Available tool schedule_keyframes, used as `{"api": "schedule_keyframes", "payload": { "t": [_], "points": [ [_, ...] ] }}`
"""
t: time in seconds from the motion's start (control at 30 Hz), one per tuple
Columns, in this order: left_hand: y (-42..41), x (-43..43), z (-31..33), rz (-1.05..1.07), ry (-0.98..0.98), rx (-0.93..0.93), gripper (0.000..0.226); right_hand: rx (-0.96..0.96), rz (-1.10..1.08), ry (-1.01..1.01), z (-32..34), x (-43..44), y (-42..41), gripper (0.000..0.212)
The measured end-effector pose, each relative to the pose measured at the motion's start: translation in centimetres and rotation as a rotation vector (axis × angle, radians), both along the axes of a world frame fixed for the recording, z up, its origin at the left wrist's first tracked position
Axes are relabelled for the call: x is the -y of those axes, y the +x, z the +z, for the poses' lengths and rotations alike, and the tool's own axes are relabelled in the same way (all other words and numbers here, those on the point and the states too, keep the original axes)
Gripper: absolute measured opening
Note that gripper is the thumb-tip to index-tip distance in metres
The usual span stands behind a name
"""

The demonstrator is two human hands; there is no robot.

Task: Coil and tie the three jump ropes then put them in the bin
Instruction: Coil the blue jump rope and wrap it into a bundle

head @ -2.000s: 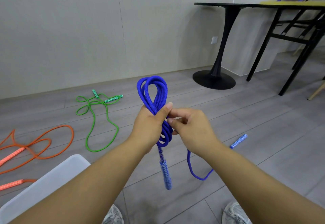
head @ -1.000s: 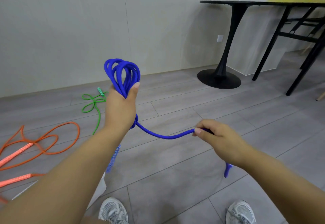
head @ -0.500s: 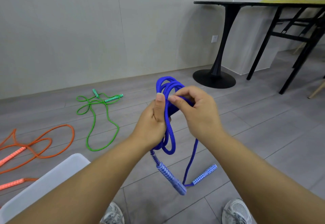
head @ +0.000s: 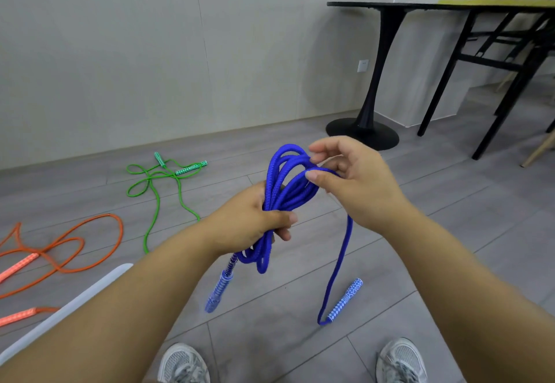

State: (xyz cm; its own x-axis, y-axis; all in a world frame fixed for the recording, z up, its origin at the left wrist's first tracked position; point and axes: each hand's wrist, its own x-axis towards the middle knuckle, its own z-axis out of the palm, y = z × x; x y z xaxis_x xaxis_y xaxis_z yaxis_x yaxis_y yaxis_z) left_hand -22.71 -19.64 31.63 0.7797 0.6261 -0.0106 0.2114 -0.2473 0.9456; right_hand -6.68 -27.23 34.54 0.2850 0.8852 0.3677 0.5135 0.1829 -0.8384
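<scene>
Head view. Grips the blue jump rope (head: 280, 197) at mid-coil with left hand (head: 249, 223), fingers and thumb curled round the bunched strands. Pinches a strand at the coil's top loops with right hand (head: 357, 187), thumb and forefinger closed on it, other fingers loosely bent. Holds coil in the air above grey floor (head: 450, 232). Dangles one patterned handle (head: 217, 292) below left hand. Trails loose tail from right hand down to second handle (head: 345, 300); floor contact unclear. Leaves green jump rope (head: 189, 168) and orange jump rope (head: 19, 265) uncoiled on floor, left. Catches white bin (head: 75, 301) rim lower left, beside left forearm. Shows shoes (head: 183, 363) at bottom edge, black table (head: 420, 7) upper right.
</scene>
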Motion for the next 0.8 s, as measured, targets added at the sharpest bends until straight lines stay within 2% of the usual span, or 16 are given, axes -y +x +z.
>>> {"api": "schedule_keyframes", "payload": {
  "t": [0.07,0.13,0.3,0.47,0.53,0.63,0.73,0.8],
  "points": [
    [-0.2,-0.2,-0.2,0.017,-0.006,-0.002,0.012,0.046,-0.026,-0.002,0.1,0.3,0.5,0.028],
    [-0.3,-0.4,-0.4,0.036,0.001,-0.004,0.008,0.234,-0.107,0.01,0.1,0.5,0.9,0.024],
    [-0.3,-0.8,-0.6,0.059,0.073,-0.065,0.017,0.547,-0.188,0.089,0.9,0.8,1.8,0.023],
    [-0.5,-1.5,-0.6,0.21,0.11,-0.087,0.03,0.723,-0.23,0.071,1.2,0.9,3.0,0.018],
    [-0.7,-1.8,-0.5,0.28,0.096,-0.059,0.033,0.661,-0.317,0.039,0.9,0.9,3.3,0.021],
    [-0.6,-1.6,-0.6,0.332,0.065,-0.023,0.039,0.432,-0.398,-0.011,0.3,0.7,2.7,0.027],
    [-0.1,-0.8,-1.1,0.343,0.058,-0.011,0.037,0.211,-0.38,-0.028,-0.2,0.3,0.9,0.03],
    [0.4,-0.3,-1.3,0.378,0.077,0.035,0.035,0.15,-0.326,-0.082,-0.5,-0.2,-0.1,0.032]
  ]
}}
